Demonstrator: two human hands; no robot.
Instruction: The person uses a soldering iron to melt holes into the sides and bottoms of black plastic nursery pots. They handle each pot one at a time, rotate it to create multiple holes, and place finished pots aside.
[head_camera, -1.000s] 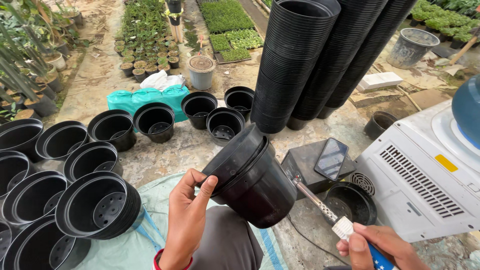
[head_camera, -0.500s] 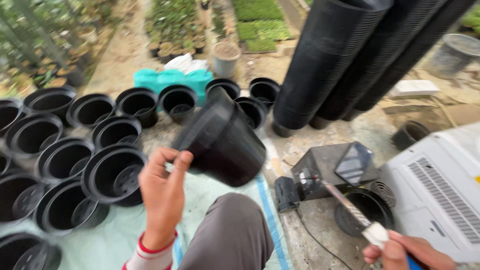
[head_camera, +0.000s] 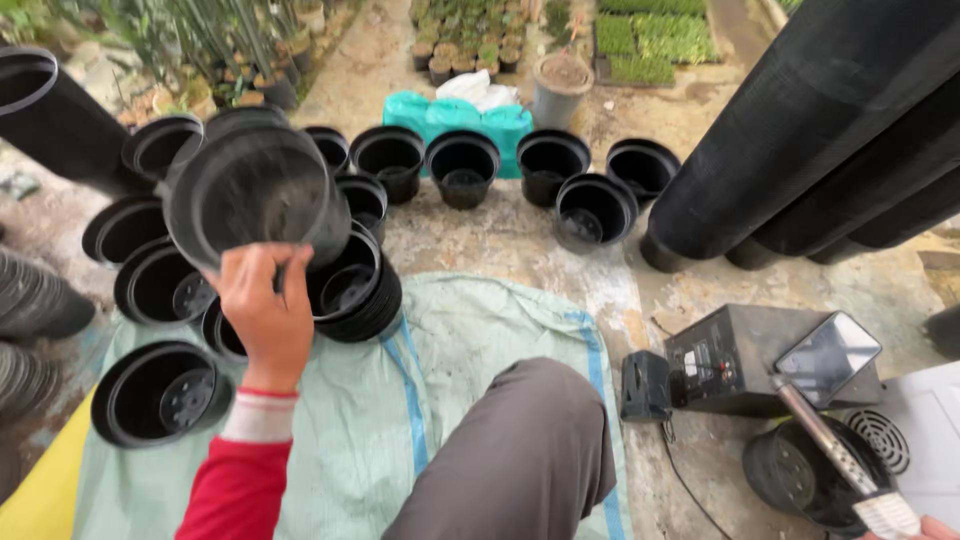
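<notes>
Above nested pots (head_camera: 350, 290), left hand (head_camera: 262, 315) fingers clamp black pot (head_camera: 250, 195); right hand (head_camera: 940, 528) unclear.

A round black plastic plant pot (head_camera: 255, 195) is held up in the air by its rim, tilted on its side so that its open mouth faces the camera and its dark inner wall shows. It is slightly blurred. It hangs above a short stack of matching black pots (head_camera: 352, 290) that rests upright on a pale green woven sack (head_camera: 470, 340) spread on the ground. At the lower right, a thin metal rod tool (head_camera: 835, 460) with a white collar at its near end slants upward to the left.
</notes>
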